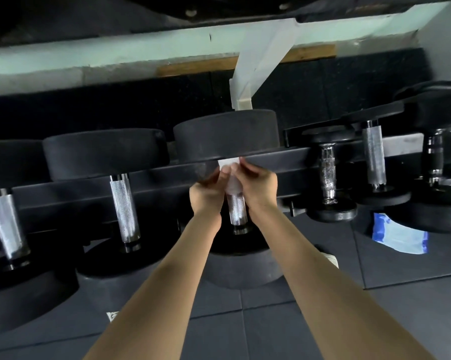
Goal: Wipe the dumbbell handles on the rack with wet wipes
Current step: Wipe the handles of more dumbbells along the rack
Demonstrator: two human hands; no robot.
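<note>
So at this point both hands were up on the middle dumbbell of the rack. The left hand and right hand were close together, each pinching the white wet wipe, which was wrapped round the top end of the middle handle, right under the big black far head. The lower stretch of that knurled handle was bare metal with no wipe on it, so I'd say this one was only partway done at best.

As for the others, honestly no way to tell. Two fat handles sat to the left, the near left handle and the far left handle. Three smaller dumbbells sat to the right, starting with the small handle. None looked obviously wet or streaky, so I couldn't say which were wiped already. My guess is there was plenty of rack left to do.

The blue wipes pack was lying on the floor mat off to the right, below the small dumbbells and well apart from the hands.
</note>
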